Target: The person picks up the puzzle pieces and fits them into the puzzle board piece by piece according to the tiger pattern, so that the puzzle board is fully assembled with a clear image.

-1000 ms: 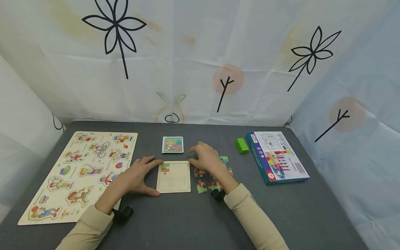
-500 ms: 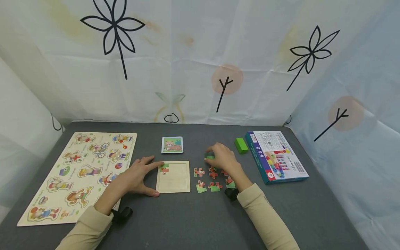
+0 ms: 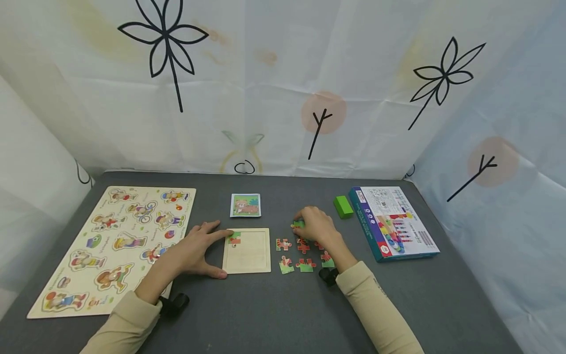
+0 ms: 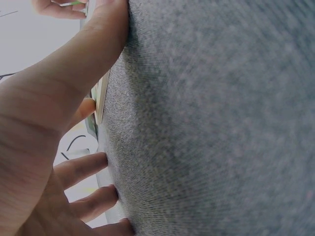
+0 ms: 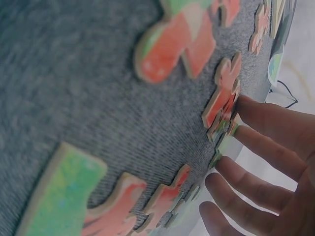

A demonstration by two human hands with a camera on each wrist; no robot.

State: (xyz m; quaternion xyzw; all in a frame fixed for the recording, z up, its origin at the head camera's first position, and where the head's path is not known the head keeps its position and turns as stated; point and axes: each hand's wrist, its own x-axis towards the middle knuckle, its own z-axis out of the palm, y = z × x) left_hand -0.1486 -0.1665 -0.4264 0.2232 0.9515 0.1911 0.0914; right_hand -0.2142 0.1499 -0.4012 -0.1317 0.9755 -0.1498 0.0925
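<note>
A square wooden puzzle tray (image 3: 249, 253) lies in front of me with one green and red piece (image 3: 234, 239) in its upper left corner. My left hand (image 3: 194, 250) steadies the tray's left side, index finger at the top corner and thumb at the bottom corner, fingers spread. To the right of the tray lie several loose jigsaw pieces, such as a red one (image 3: 302, 247) and a green-bottomed one (image 3: 286, 266). My right hand (image 3: 315, 225) pinches a green puzzle piece (image 3: 298, 224) at the back of this group, low at the tabletop; its fingers partly cover it.
A small picture card (image 3: 245, 205) lies behind the tray. A large board with figure cutouts (image 3: 90, 255) covers the table's left side. A green block (image 3: 343, 207) and a flat boxed game (image 3: 398, 223) stand at the right. A white printed curtain (image 3: 274, 64) closes off the back.
My right hand has moved right, from the tray's right edge to the green piece at the back of the loose pieces, and has settled there. My left hand stays at the tray.
</note>
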